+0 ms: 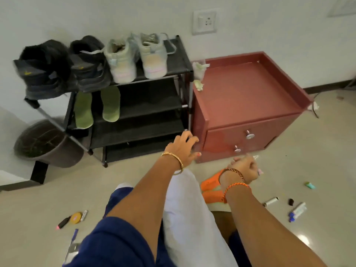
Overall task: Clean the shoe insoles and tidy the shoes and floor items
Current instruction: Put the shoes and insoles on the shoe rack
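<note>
From the head view, a pale floor point(134, 185) littered with pens and a marker point(270, 201) meets a white wall. A black shoe rack point(179, 62) carries dark and pastel shoes point(154, 54) on top, with green insoles point(110, 103) one shelf below, beside a red cabinet point(246, 97). The left hand point(183, 147) reaches out with fingers spread; the right hand point(244, 168) curls, contents unclear.

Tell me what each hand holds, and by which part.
Left hand holds nothing, fingers spread. Right hand is curled round something small and pale; thing and part unclear.
</note>
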